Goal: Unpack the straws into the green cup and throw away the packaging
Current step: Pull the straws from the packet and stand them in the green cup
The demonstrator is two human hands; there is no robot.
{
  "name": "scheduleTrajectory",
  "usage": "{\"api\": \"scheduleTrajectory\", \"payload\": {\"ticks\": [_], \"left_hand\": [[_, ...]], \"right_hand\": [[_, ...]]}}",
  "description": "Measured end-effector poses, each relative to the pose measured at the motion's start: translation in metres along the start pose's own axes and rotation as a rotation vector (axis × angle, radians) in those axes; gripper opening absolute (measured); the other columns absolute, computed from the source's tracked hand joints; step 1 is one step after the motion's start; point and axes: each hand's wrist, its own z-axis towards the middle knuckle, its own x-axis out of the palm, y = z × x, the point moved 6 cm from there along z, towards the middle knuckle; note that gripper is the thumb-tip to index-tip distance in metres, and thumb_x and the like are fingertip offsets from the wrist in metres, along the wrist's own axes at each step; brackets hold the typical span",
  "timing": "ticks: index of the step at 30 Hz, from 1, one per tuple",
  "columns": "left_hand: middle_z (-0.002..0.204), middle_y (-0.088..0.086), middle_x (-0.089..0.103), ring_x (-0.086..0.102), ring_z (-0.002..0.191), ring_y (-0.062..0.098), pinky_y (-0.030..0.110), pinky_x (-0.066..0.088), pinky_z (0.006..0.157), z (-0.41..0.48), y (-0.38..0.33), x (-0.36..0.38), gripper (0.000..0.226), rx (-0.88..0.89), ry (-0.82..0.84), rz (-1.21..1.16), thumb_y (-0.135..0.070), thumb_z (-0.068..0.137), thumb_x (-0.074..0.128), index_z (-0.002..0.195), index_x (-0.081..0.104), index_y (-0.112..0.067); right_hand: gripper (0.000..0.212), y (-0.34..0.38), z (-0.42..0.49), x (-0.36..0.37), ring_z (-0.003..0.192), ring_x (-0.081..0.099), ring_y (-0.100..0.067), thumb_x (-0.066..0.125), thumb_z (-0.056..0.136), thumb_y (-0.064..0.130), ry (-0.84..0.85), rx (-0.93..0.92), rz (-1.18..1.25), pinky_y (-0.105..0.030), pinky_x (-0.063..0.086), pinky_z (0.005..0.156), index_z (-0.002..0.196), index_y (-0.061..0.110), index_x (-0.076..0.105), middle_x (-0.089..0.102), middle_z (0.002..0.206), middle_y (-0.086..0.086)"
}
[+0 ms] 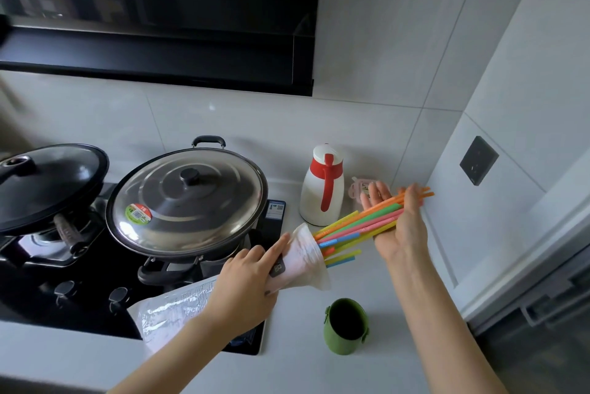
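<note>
straws (360,227): a mixed bundle, orange, green, pink, yellow, blue, held in the air above the tabletop (367,371). far ends lie across the right hand (399,227), near ends are inside the mouth of the plastic packaging (303,261). a few short blue and yellow ones poke out only a little at the bag's lower edge.

right hand: palm up, fingers curling loosely over the long straws, thumb side closing on them. grip is partial, cradling more than clamping.

left hand (252,282): closed around the packaging near its open end, index finger stretched along the top. the rest of the bag trails back toward the body, crinkled, printed, hanging over the edge of the black stove (95,298).

green cup (346,326): upright on the tabletop, below and nearer than the hands, well apart from the straws. looks empty, though the inside is dark.

around: lidded steel wok (188,199) and a second dark lidded pan (48,183) on the stove; white jug with red handle (322,189) against the wall just behind the right hand.

step in hand, as i read it: drawing the straws out of the bag. nothing is in the cup yet; packaging not discarded.

next move calls for: a firmer close of the right hand so the bundle comes free together, the left hand holding the bag back; the short straws risk being left behind or dropping. then tip the bundle upright and lower it into the cup, whose narrow mouth wants the ends gathered. no bin in view.
</note>
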Motion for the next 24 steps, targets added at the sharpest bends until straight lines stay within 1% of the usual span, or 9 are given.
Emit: {"api": "scheduleTrajectory", "payload": {"ticks": [4, 6, 8, 10, 12, 14, 16, 19, 24], "left_hand": [[0.076, -0.002, 0.054, 0.051, 0.065, 0.021, 0.030, 0.043, 0.059, -0.001, -0.001, -0.002, 0.085, 0.013, -0.029, -0.028, -0.024, 0.064, 0.065, 0.140, 0.026, -0.027], [0.077, -0.002, 0.055, 0.053, 0.067, 0.021, 0.030, 0.045, 0.060, -0.002, 0.000, -0.001, 0.086, 0.012, -0.044, -0.073, -0.024, 0.065, 0.067, 0.141, 0.026, -0.025], [0.079, -0.002, 0.056, 0.054, 0.069, 0.022, 0.031, 0.047, 0.063, -0.001, 0.001, -0.001, 0.087, 0.008, -0.073, -0.118, -0.025, 0.066, 0.068, 0.141, 0.024, -0.025], [0.081, 0.000, 0.059, 0.055, 0.070, 0.022, 0.032, 0.048, 0.063, -0.001, 0.002, -0.001, 0.087, 0.001, -0.105, -0.162, -0.025, 0.067, 0.069, 0.141, 0.024, -0.025], [0.084, 0.003, 0.062, 0.057, 0.070, 0.023, 0.032, 0.049, 0.062, -0.001, 0.002, -0.001, 0.086, 0.003, -0.128, -0.195, -0.025, 0.067, 0.071, 0.141, 0.026, -0.023], [0.086, 0.004, 0.064, 0.058, 0.072, 0.023, 0.033, 0.050, 0.061, -0.001, 0.002, -0.001, 0.084, 0.010, -0.140, -0.213, -0.025, 0.069, 0.071, 0.141, 0.027, -0.022], [0.087, 0.005, 0.065, 0.059, 0.072, 0.024, 0.034, 0.051, 0.060, -0.002, 0.005, -0.001, 0.082, 0.016, -0.147, -0.210, -0.024, 0.070, 0.070, 0.140, 0.028, -0.021], [0.083, 0.005, 0.065, 0.059, 0.070, 0.026, 0.035, 0.049, 0.055, -0.005, 0.012, 0.001, 0.084, 0.011, -0.135, -0.193, -0.019, 0.069, 0.072, 0.140, 0.028, -0.023], [0.082, 0.003, 0.064, 0.059, 0.071, 0.026, 0.034, 0.050, 0.057, -0.013, 0.025, 0.003, 0.086, 0.008, -0.114, -0.132, -0.018, 0.065, 0.068, 0.140, 0.027, -0.023]], "right_hand": [[0.028, -0.015, -0.001, 0.004, 0.113, 0.060, -0.023, 0.046, 0.095, 0.035, 0.057, 0.059, -0.144, -0.042, 0.040, 0.106, 0.105, 0.011, 0.057, 0.067, 0.105, -0.007], [0.036, -0.020, -0.004, 0.010, 0.106, 0.065, -0.016, 0.045, 0.096, 0.033, 0.094, 0.039, -0.282, -0.043, 0.041, 0.105, 0.118, 0.006, 0.053, 0.069, 0.107, -0.006], [0.029, -0.018, -0.009, 0.021, 0.100, 0.066, -0.011, 0.042, 0.097, 0.032, 0.137, -0.020, -0.366, -0.041, 0.044, 0.102, 0.103, 0.006, 0.054, 0.069, 0.107, -0.005], [0.031, -0.008, -0.013, 0.036, 0.099, 0.065, -0.012, 0.037, 0.099, 0.033, 0.182, -0.065, -0.335, -0.036, 0.046, 0.095, 0.076, 0.015, 0.047, 0.070, 0.103, -0.005], [0.037, 0.006, -0.013, 0.048, 0.090, 0.070, -0.016, 0.033, 0.099, 0.038, 0.200, -0.083, -0.210, -0.034, 0.051, 0.085, 0.069, 0.017, 0.039, 0.075, 0.088, -0.005], [0.038, 0.020, -0.011, 0.050, 0.068, 0.071, -0.019, 0.036, 0.098, 0.039, 0.128, -0.125, -0.079, -0.036, 0.055, 0.077, 0.069, 0.016, 0.039, 0.071, 0.063, -0.004], [0.040, 0.036, -0.007, 0.046, 0.043, 0.054, -0.014, 0.040, 0.097, 0.040, 0.011, -0.184, -0.022, -0.030, 0.054, 0.058, 0.066, 0.016, 0.038, 0.051, 0.044, 0.002], [0.045, 0.057, 0.000, 0.039, 0.034, 0.029, -0.011, 0.043, 0.095, 0.045, -0.108, -0.232, -0.040, -0.018, 0.031, 0.042, 0.059, 0.019, 0.033, 0.030, 0.039, 0.007], [0.046, 0.088, 0.009, 0.022, 0.034, 0.023, -0.010, 0.048, 0.091, 0.046, -0.151, -0.280, -0.053, -0.015, 0.026, 0.041, 0.057, 0.020, 0.032, 0.023, 0.041, 0.008]]}}
